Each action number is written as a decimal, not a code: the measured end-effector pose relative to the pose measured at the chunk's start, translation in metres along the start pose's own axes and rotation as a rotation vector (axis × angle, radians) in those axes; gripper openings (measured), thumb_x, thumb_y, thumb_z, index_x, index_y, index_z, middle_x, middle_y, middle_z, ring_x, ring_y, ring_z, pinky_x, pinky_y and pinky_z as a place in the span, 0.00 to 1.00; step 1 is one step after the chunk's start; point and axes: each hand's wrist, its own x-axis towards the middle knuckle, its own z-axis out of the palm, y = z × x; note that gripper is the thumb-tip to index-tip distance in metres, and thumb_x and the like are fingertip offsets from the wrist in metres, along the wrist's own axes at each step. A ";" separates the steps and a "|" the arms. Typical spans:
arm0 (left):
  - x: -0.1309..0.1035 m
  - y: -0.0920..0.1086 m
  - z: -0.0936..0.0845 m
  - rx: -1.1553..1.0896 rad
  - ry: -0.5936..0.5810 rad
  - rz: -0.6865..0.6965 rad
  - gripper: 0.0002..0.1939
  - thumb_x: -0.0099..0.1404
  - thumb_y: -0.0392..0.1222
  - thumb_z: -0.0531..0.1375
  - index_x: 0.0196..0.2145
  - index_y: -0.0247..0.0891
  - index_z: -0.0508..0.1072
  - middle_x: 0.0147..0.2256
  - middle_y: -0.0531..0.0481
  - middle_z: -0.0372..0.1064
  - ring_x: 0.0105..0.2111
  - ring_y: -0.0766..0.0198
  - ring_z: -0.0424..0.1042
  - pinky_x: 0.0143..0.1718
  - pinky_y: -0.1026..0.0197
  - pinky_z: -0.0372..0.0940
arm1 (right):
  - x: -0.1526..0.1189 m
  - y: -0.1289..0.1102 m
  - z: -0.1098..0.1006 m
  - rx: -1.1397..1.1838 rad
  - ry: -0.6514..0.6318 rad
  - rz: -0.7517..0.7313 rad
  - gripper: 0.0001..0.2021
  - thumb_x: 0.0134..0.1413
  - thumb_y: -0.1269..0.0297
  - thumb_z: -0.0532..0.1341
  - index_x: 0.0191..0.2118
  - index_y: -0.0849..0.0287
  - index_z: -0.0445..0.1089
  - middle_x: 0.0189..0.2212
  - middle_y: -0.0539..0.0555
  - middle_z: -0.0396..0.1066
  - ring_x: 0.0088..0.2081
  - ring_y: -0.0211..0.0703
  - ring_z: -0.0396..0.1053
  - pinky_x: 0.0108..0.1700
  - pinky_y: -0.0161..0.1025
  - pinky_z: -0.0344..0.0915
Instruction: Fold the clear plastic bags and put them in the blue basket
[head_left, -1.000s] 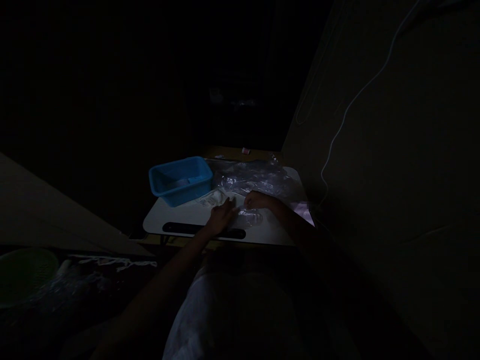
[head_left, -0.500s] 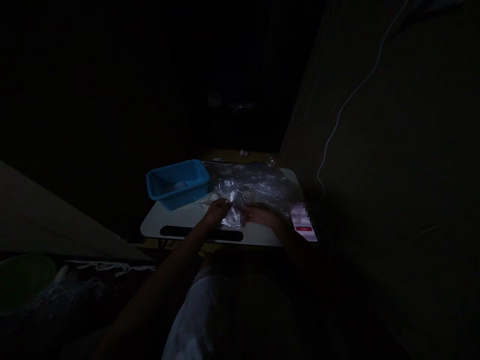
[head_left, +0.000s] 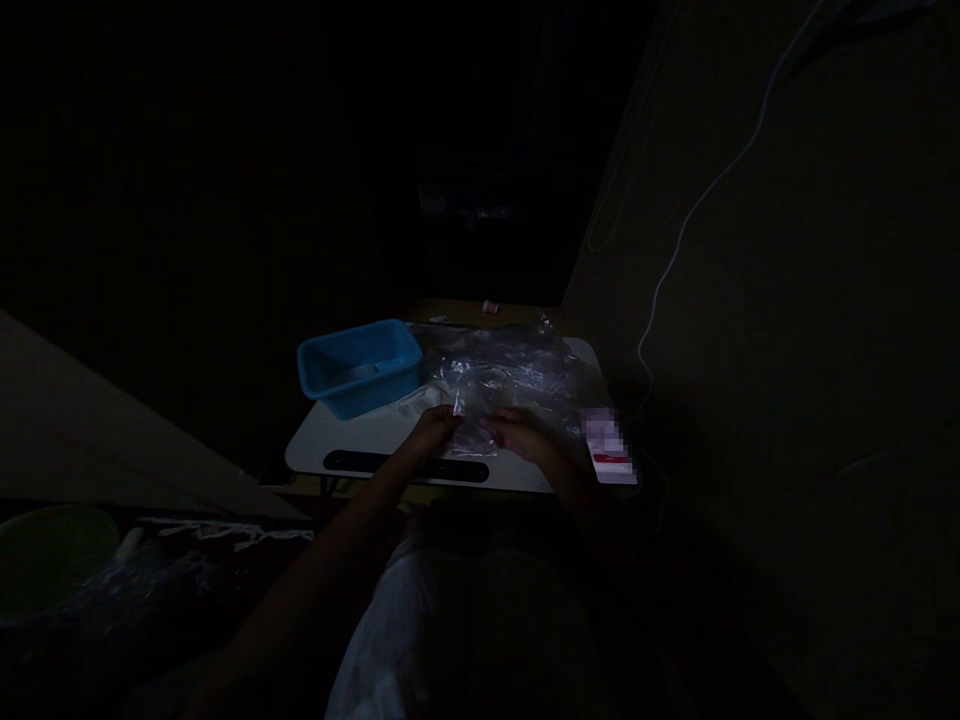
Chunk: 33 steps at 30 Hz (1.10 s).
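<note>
In the dim head view, a clear plastic bag (head_left: 475, 425) lies between my hands over the white folding table (head_left: 360, 437). My left hand (head_left: 433, 432) pinches the bag's left edge. From the other side, my right hand (head_left: 516, 432) grips its right edge with thumb and fingers. Just beyond spreads a heap of crinkled clear plastic (head_left: 532, 365). To the left of the heap stands a blue plastic basin (head_left: 360, 370), with something pale inside that I cannot make out.
A lit phone (head_left: 611, 450) lies at the table's right edge. A white cable (head_left: 679, 240) hangs along the right wall. A green round tub (head_left: 52, 560) and more clear plastic (head_left: 135, 590) are on the floor at left. A small pinkish-white item (head_left: 490, 308) sits behind the table.
The bag between my hands now lies flatter and straighter, where it was crumpled and shiny before. Both hands have stayed nearly in place, and the view has shifted slightly.
</note>
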 end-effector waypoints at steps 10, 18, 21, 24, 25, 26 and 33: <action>-0.001 -0.005 -0.002 -0.144 -0.065 -0.025 0.12 0.43 0.38 0.58 0.29 0.36 0.67 0.20 0.57 0.64 0.18 0.70 0.65 0.20 0.65 0.62 | 0.003 0.014 -0.008 0.014 0.000 -0.002 0.13 0.30 0.61 0.66 0.25 0.59 0.65 0.20 0.45 0.65 0.23 0.32 0.62 0.25 0.31 0.58; -0.004 -0.005 -0.011 -0.009 -0.101 0.015 0.05 0.43 0.35 0.54 0.20 0.35 0.69 0.18 0.54 0.65 0.18 0.70 0.63 0.20 0.67 0.58 | -0.007 -0.001 -0.009 -0.066 0.000 0.082 0.06 0.41 0.65 0.57 0.27 0.60 0.68 0.28 0.53 0.71 0.30 0.38 0.67 0.30 0.35 0.63; -0.001 -0.005 -0.014 0.084 -0.105 0.070 0.06 0.43 0.35 0.53 0.19 0.35 0.70 0.15 0.55 0.62 0.16 0.71 0.60 0.18 0.69 0.54 | -0.006 -0.003 -0.014 -0.108 -0.021 0.108 0.10 0.45 0.61 0.54 0.27 0.62 0.68 0.27 0.55 0.71 0.29 0.39 0.68 0.32 0.37 0.64; 0.005 -0.010 -0.016 0.159 -0.108 0.097 0.07 0.43 0.35 0.53 0.20 0.34 0.72 0.13 0.56 0.61 0.14 0.72 0.56 0.16 0.69 0.51 | 0.000 0.001 -0.018 -0.182 0.026 -0.015 0.09 0.39 0.60 0.59 0.27 0.61 0.67 0.22 0.51 0.69 0.24 0.37 0.66 0.29 0.37 0.63; 0.006 -0.012 -0.016 0.179 -0.099 0.099 0.08 0.43 0.34 0.53 0.20 0.34 0.72 0.13 0.56 0.61 0.14 0.71 0.57 0.16 0.68 0.52 | 0.003 0.004 -0.019 -0.232 0.074 -0.068 0.09 0.36 0.62 0.61 0.27 0.61 0.67 0.21 0.50 0.68 0.22 0.36 0.65 0.27 0.36 0.63; 0.008 -0.015 -0.015 0.213 -0.074 0.115 0.08 0.44 0.35 0.53 0.21 0.34 0.72 0.14 0.55 0.63 0.14 0.70 0.58 0.17 0.68 0.53 | 0.006 0.006 -0.019 -0.287 0.123 -0.113 0.10 0.34 0.63 0.62 0.28 0.61 0.67 0.20 0.49 0.67 0.21 0.35 0.64 0.25 0.35 0.62; 0.006 -0.027 -0.016 0.663 0.082 0.508 0.16 0.56 0.37 0.49 0.38 0.35 0.72 0.39 0.46 0.71 0.41 0.60 0.67 0.44 0.57 0.61 | 0.021 0.015 -0.020 -0.464 0.237 -0.180 0.08 0.35 0.67 0.60 0.29 0.59 0.67 0.18 0.47 0.65 0.18 0.34 0.63 0.20 0.32 0.60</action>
